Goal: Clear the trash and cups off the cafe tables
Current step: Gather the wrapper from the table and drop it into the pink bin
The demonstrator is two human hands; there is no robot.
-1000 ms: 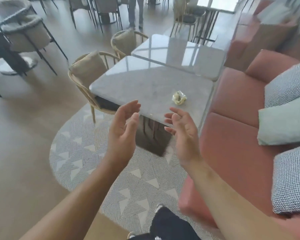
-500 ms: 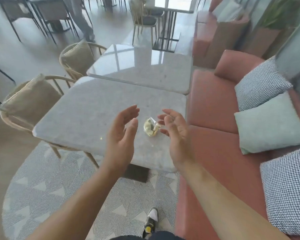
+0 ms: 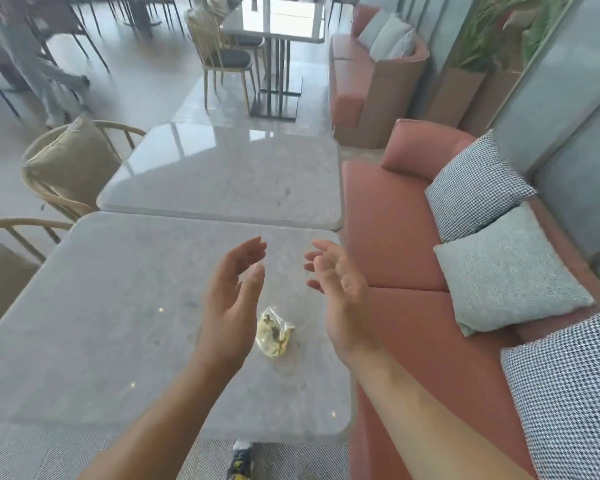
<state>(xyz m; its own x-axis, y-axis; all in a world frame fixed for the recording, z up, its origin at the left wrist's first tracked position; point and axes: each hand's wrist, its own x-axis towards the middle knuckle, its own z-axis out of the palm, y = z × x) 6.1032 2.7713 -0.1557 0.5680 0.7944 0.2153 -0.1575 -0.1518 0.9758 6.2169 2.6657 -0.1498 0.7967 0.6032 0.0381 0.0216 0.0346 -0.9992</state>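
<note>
A crumpled yellowish plastic wrapper lies on the near grey stone table, toward its right side. My left hand hovers above the table just left of the wrapper, palm facing right, fingers apart. To the right of the wrapper my right hand is raised with its palm facing left and fingers spread. Neither hand touches the wrapper, which shows between my wrists.
A second grey table adjoins the far edge. A pink sofa with checked and pale green cushions runs along the right. Wicker chairs stand at the left. A person walks at far left.
The view has closed in on the table. The wrapper now sits lower in the frame, between my wrists instead of at my fingertips. Both hands stay open and apart.
</note>
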